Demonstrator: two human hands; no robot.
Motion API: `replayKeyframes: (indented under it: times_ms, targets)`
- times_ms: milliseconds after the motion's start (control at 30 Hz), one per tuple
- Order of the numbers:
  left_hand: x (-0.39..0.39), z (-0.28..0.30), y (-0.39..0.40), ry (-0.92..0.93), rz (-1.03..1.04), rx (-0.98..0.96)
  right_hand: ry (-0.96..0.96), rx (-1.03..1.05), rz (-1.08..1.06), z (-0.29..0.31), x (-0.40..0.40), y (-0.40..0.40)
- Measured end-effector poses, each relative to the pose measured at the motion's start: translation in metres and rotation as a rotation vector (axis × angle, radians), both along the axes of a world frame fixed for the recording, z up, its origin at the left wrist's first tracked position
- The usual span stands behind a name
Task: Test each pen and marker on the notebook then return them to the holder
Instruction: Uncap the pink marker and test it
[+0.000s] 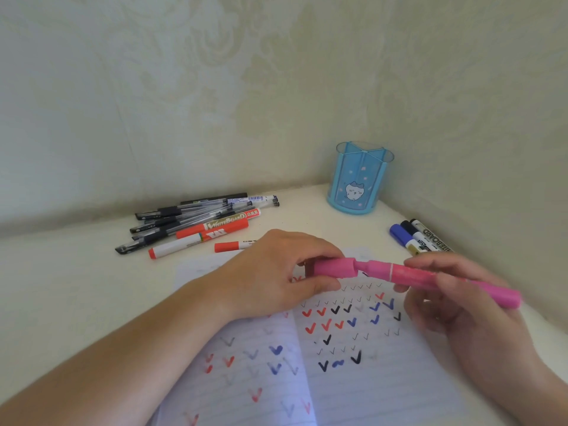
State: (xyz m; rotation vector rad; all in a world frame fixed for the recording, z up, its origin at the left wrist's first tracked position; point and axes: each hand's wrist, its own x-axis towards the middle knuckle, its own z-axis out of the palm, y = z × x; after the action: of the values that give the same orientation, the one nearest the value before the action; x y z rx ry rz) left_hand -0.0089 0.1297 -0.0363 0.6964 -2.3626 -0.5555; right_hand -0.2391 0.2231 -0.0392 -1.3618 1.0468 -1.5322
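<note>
A pink marker (pixel 408 273) is held level above the open notebook (pixel 353 379). My left hand (pixel 276 269) pinches its pink cap (pixel 335 267) at the left end, and the cap sits slightly off the barrel. My right hand (pixel 461 299) grips the barrel further right. The notebook's lined pages carry several red, blue and black check marks. The blue translucent pen holder (pixel 358 179) stands at the back near the wall corner, with nothing visible inside it.
A pile of black gel pens and red whiteboard markers (pixel 196 224) lies on the white table at the back left. Three capped whiteboard markers (pixel 418 238), blue and black, lie at the right by the wall. Walls close the back and right sides.
</note>
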Motion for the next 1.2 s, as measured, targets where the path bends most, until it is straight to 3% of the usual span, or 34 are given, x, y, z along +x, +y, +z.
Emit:
replayKeyframes:
  times_ms: [333,667,833,933,1133,1200]
  targets:
    - [-0.005,0.007,0.015,-0.002,-0.113,0.014,0.031,0.002,0.061,0.004,0.006,0.002]
    - [-0.008,0.004,0.024,0.075,-0.149,0.108,0.232,-0.108,0.091,0.000,0.010,0.010]
    - [-0.009,0.008,0.022,0.042,-0.122,0.054,0.110,0.001,0.216,0.010,-0.004,0.002]
    - [-0.007,0.007,0.018,0.060,-0.070,-0.006,-0.089,0.094,0.346,0.015,-0.017,-0.001]
    - [-0.002,0.002,0.020,-0.062,-0.111,-0.053,0.321,0.059,0.145,0.009,-0.006,0.006]
    - [-0.002,0.002,0.021,-0.011,-0.118,-0.005,0.416,-0.013,0.146,0.006,-0.003,0.007]
